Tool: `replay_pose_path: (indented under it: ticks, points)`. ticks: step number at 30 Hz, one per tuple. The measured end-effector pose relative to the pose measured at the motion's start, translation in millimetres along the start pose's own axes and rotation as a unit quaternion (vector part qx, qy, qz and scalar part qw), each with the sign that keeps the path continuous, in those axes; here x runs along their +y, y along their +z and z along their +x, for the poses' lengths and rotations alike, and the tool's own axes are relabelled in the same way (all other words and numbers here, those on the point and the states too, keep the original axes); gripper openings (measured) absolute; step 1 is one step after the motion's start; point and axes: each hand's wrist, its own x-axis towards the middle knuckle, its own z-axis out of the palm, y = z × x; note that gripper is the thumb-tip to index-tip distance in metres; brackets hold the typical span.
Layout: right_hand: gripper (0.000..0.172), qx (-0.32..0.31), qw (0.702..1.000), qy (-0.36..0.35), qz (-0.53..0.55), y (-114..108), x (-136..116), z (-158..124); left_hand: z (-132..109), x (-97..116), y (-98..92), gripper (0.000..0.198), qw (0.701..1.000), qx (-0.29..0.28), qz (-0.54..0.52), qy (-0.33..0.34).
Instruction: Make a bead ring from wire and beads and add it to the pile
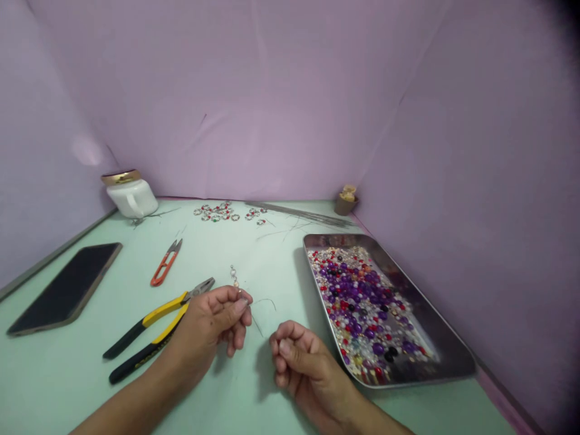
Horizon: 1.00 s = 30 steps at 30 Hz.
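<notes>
My left hand (pixel 215 320) pinches a thin wire between thumb and forefinger. A short row of small clear and pale beads (pixel 233 273) stands out beyond its fingertips. Two bare wire ends (pixel 257 324) stick out on the other side, one of them curved, toward my right hand. Thumb and fingers of my right hand (pixel 303 362) are pressed together, apart from the wire; whatever they hold is hidden or too small to name. To its right is a metal tray (pixel 453 347) of loose purple, red, black and clear beads (pixel 362 296).
Yellow-and-black pliers (pixel 158 315) lie beside my left forearm, with orange thread snips (pixel 165 263) behind. A phone (pixel 67 287) lies far left. Along the back are a white mug (pixel 133 196), several beaded rings (pixel 217 211), straight wires (pixel 299 214) and a small brown pot (pixel 345 205).
</notes>
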Motion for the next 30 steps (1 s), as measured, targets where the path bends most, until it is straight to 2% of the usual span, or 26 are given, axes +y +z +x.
replay_pose_path:
  ticks: [6,17,30]
  points:
    - [0.027,0.04,0.999,-0.021,0.0,0.5,-0.2,-0.5,-1.1,-0.4,1.3,0.011,0.999,-0.021,-0.016,-0.026]
    - [0.023,0.042,0.999,-0.017,-0.011,3.4,1.3,-1.9,-14.3,1.3,10.6,0.007,0.996,0.005,0.043,0.077]
    - [0.023,0.029,0.999,-0.017,-0.025,2.1,2.2,-2.0,-20.7,1.7,15.1,0.005,0.989,0.026,0.106,0.101]
